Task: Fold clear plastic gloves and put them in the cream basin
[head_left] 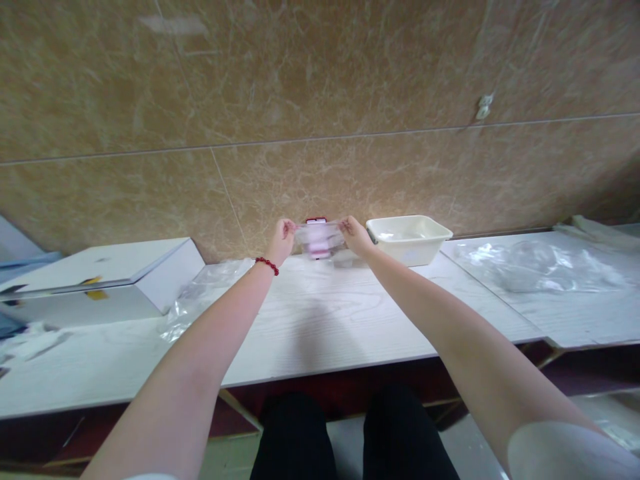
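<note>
A strip of clear plastic film (332,233), thin and blurred, extends sideways near the middle of the head view, its two ends pinched and the span between them drawn out roughly level. At its centre appears a small, upright, roughly rectangular object (317,241), pale pinkish white, with a dark red upper edge and a deeper pink band near the bottom. Whether this object lies inside or behind the film is indistinct.

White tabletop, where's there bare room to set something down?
Widest: middle of the tabletop, between the left plastic and the seam, before the cream tub. A smaller strip fronts the white box. Crowded: the back, where left hand and right hand hold clear film; beneath the right plastic.
</note>
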`<action>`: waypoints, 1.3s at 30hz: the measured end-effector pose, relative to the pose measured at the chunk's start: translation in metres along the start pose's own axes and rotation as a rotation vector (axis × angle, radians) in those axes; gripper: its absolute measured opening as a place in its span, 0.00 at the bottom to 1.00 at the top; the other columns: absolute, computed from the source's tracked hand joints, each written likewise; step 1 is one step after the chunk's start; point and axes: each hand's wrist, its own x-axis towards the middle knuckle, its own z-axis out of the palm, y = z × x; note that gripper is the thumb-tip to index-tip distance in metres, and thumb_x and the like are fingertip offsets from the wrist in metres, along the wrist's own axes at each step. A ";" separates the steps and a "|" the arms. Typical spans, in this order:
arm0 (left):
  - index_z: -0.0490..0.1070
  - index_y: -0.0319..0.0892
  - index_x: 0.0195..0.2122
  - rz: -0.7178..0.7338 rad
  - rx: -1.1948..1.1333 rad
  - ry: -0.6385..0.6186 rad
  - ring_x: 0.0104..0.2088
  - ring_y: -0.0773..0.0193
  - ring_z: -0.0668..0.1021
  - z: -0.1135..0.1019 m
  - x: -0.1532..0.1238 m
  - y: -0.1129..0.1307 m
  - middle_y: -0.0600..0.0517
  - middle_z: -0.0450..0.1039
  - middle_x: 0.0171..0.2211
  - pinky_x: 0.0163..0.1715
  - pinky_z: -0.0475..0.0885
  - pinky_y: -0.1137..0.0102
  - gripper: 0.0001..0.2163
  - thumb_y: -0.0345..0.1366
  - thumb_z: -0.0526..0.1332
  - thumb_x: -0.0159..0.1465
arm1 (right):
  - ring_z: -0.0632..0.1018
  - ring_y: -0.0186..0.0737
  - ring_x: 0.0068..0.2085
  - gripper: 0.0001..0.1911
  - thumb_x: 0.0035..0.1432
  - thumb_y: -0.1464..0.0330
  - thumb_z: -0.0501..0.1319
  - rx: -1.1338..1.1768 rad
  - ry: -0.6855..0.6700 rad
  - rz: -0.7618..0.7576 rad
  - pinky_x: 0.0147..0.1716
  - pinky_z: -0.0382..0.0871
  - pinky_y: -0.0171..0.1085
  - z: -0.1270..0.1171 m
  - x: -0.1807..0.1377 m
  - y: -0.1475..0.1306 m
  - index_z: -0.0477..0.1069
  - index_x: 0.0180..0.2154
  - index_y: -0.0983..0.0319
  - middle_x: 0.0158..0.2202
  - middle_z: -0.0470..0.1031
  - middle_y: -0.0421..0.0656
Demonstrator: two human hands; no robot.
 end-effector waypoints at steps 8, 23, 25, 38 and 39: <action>0.57 0.43 0.37 0.283 0.190 -0.139 0.46 0.65 0.66 -0.013 -0.041 -0.020 0.48 0.65 0.41 0.47 0.58 0.66 0.06 0.34 0.47 0.59 | 0.69 0.32 0.33 0.08 0.54 0.66 0.47 -0.036 -0.131 -0.102 0.34 0.61 0.31 -0.007 -0.028 0.006 0.60 0.33 0.62 0.31 0.68 0.41; 0.66 0.44 0.32 0.267 0.685 -0.577 0.40 0.65 0.71 -0.013 -0.160 -0.060 0.51 0.71 0.36 0.52 0.50 0.58 0.08 0.31 0.49 0.57 | 0.68 0.34 0.35 0.08 0.54 0.72 0.49 -0.136 -0.544 -0.362 0.37 0.62 0.36 0.010 -0.131 0.042 0.66 0.32 0.63 0.29 0.69 0.43; 0.67 0.44 0.30 0.302 0.689 -0.572 0.39 0.65 0.71 -0.013 -0.164 -0.053 0.53 0.72 0.33 0.51 0.51 0.58 0.07 0.31 0.50 0.56 | 0.68 0.35 0.35 0.07 0.53 0.72 0.50 -0.138 -0.567 -0.400 0.38 0.62 0.37 0.009 -0.133 0.042 0.67 0.31 0.64 0.29 0.69 0.44; 0.67 0.41 0.29 0.318 0.725 -0.572 0.33 0.66 0.71 -0.016 -0.178 -0.028 0.52 0.70 0.28 0.44 0.63 0.66 0.07 0.34 0.50 0.57 | 0.67 0.36 0.43 0.11 0.53 0.66 0.53 -0.079 -0.643 -0.396 0.43 0.61 0.37 -0.010 -0.152 0.028 0.71 0.36 0.62 0.36 0.71 0.45; 0.67 0.41 0.31 0.304 0.738 -0.564 0.34 0.65 0.71 -0.015 -0.178 -0.026 0.52 0.70 0.29 0.43 0.63 0.66 0.08 0.35 0.51 0.56 | 0.67 0.37 0.43 0.12 0.53 0.66 0.53 -0.083 -0.649 -0.398 0.43 0.60 0.38 -0.010 -0.153 0.028 0.71 0.36 0.61 0.36 0.71 0.45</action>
